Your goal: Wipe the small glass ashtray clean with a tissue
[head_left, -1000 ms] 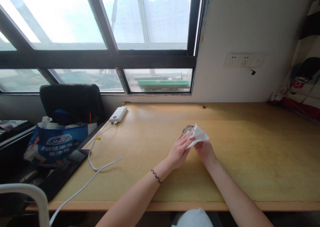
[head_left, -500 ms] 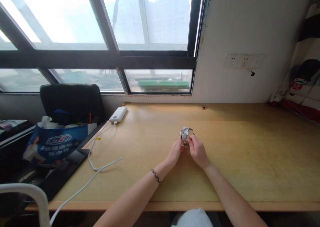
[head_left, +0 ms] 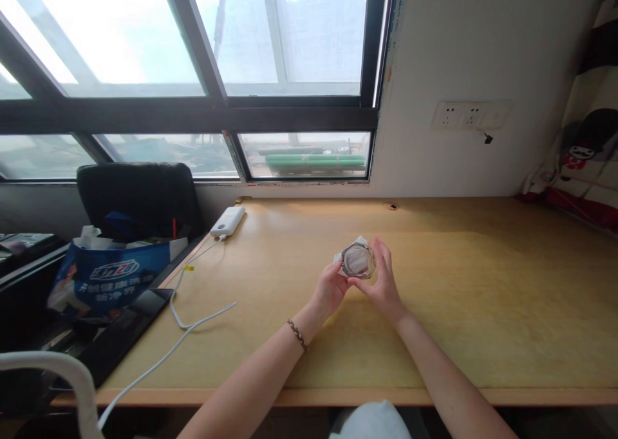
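A small clear glass cup (head_left: 358, 262) with an angular rim is held above the middle of the desk, its round face turned towards me. My left hand (head_left: 332, 286) grips its left side, thumb on the rim. White tissue (head_left: 360, 240) shows behind the glass and at its upper left edge, pressed there by the left hand. Around the right side curves my right hand (head_left: 383, 281), thumb at the lower edge and fingers up along the far right edge. How much of the tissue lies inside the glass cannot be made out.
On the wooden desk (head_left: 483, 310), a white power bank (head_left: 228, 221) lies at the back left with a white cable (head_left: 193, 326) running forward. A blue bag (head_left: 116, 275) and a black chair (head_left: 140, 197) stand left of the desk. A cable hole (head_left: 392, 206) sits near the wall.
The glass has turned so that its round face shows towards me. My right fingers have spread from a pinch to reach around its right side; my left thumb has moved onto its rim.
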### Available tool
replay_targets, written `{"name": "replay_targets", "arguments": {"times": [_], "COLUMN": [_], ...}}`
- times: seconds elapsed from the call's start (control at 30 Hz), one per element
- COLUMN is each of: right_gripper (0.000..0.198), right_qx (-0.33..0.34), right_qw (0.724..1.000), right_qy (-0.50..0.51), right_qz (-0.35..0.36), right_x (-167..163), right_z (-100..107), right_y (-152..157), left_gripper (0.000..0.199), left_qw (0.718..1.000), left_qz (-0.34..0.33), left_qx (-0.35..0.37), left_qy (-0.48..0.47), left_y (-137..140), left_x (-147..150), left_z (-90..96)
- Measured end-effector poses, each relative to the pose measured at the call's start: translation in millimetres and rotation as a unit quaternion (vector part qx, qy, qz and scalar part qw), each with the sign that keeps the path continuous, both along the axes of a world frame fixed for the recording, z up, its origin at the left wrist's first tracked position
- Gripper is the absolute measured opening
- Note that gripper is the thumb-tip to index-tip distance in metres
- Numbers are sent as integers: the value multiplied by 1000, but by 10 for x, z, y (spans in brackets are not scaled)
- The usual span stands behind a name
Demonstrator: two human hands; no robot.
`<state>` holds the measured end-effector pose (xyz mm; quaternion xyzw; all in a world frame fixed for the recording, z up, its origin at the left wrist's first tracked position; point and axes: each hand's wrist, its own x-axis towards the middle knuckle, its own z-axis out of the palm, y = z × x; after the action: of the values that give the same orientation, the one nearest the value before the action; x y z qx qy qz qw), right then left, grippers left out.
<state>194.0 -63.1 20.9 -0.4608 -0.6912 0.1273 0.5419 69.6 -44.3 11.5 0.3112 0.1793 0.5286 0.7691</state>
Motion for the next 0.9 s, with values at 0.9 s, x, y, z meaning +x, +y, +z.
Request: {"name": "replay_targets", "arguments": {"times": [0.9], "right_gripper": [62], "right_qx": [29], "right_qw": [997], "right_qy": [-51], "right_qz": [-54], "right_x": [42], "right_z": [21], "right_y": [26], "left_gripper": [29], "left_qw": [868], "left_qz": [146], "left_qx": [333], "left_qy": [338], "left_y": [-82], "left_x": [-138], "left_z": [200]}}
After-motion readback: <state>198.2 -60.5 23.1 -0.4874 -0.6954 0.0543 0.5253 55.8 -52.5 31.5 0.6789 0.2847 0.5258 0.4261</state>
